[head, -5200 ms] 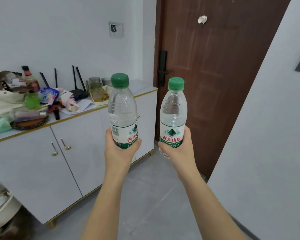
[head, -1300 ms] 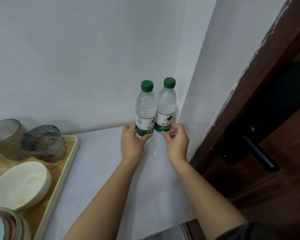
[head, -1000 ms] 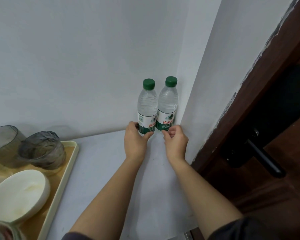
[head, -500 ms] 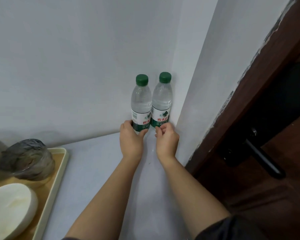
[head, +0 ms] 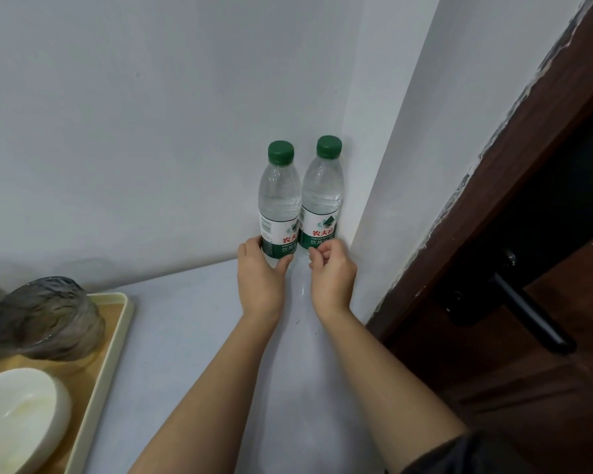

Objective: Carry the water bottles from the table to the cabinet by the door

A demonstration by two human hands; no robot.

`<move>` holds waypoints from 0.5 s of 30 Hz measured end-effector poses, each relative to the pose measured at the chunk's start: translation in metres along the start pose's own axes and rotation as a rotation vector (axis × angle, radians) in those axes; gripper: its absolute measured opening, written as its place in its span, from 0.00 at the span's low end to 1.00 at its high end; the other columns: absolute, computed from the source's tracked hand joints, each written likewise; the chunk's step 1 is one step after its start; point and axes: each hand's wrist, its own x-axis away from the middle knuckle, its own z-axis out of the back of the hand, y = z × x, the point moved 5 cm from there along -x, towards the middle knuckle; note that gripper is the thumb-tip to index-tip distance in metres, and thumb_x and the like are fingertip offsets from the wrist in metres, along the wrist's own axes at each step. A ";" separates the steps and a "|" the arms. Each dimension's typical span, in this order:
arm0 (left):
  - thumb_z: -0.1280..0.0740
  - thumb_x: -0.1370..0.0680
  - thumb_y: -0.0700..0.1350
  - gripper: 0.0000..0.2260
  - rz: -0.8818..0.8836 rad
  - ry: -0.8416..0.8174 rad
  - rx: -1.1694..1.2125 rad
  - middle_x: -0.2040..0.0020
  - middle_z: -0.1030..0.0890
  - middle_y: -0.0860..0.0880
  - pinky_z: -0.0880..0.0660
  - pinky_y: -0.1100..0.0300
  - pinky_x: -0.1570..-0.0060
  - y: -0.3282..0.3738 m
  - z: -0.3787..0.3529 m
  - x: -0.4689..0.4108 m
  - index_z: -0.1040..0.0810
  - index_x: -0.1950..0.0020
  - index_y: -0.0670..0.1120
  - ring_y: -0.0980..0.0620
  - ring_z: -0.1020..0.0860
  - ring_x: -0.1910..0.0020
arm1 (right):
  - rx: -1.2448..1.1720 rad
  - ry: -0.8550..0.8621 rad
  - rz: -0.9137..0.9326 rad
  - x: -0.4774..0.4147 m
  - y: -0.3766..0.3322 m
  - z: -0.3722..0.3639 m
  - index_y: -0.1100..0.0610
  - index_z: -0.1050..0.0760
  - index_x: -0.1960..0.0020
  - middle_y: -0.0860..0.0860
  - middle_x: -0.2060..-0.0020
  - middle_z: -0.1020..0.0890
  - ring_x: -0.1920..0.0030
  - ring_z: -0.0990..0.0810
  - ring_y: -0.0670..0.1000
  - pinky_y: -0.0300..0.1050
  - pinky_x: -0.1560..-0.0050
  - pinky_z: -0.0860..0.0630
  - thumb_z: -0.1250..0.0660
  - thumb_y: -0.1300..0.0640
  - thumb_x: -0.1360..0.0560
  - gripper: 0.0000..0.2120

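At the near left edge of a white cabinet top, a cream tray holds a white bowl at its near end and a smoky grey glass cup lying tilted just beyond it. To the right, across a bare stretch of the surface, two clear water bottles with green caps stand upright in the far right corner where two white walls meet. The left bottle and the right bottle stand side by side, their white-and-green labels touching or nearly so, red characters facing the camera. The person's left hand is curled around the base of the left bottle, fingers on its left side and thumb on its right, gripping the lower label. The right hand is loosely curled at the foot of the right bottle, fingertips at the lower edge of its label; whether it grips the bottle or merely touches it cannot be told. Both bare forearms reach in from the near edge, a dark sleeve showing at the right elbow. Further right, beside the corner wall, a dark brown wooden door carries a black lever handle.
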 end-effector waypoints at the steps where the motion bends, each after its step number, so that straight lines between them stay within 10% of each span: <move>1: 0.25 0.27 0.43 0.19 0.009 0.000 -0.006 0.45 0.25 0.45 0.34 0.63 0.54 0.000 0.000 -0.001 0.27 0.40 0.41 0.52 0.27 0.50 | 0.006 0.001 -0.001 0.000 -0.001 0.000 0.59 0.27 0.57 0.55 0.66 0.19 0.65 0.21 0.57 0.51 0.61 0.23 0.31 0.60 0.24 0.06; 9: 0.25 0.28 0.44 0.27 -0.019 -0.077 -0.090 0.40 0.29 0.43 0.35 0.67 0.51 -0.001 0.006 0.001 0.30 0.33 0.39 0.47 0.27 0.44 | 0.033 -0.161 0.069 0.010 -0.011 0.010 0.60 0.26 0.48 0.55 0.54 0.21 0.56 0.22 0.54 0.54 0.50 0.23 0.29 0.62 0.25 0.09; 15: 0.32 0.23 0.52 0.34 -0.167 -0.077 -0.487 0.27 0.38 0.32 0.41 0.41 0.28 -0.013 0.035 0.074 0.40 0.25 0.36 0.33 0.44 0.25 | 0.421 -0.372 0.328 0.063 -0.009 0.051 0.58 0.33 0.27 0.58 0.26 0.33 0.27 0.36 0.61 0.60 0.29 0.37 0.35 0.47 0.24 0.29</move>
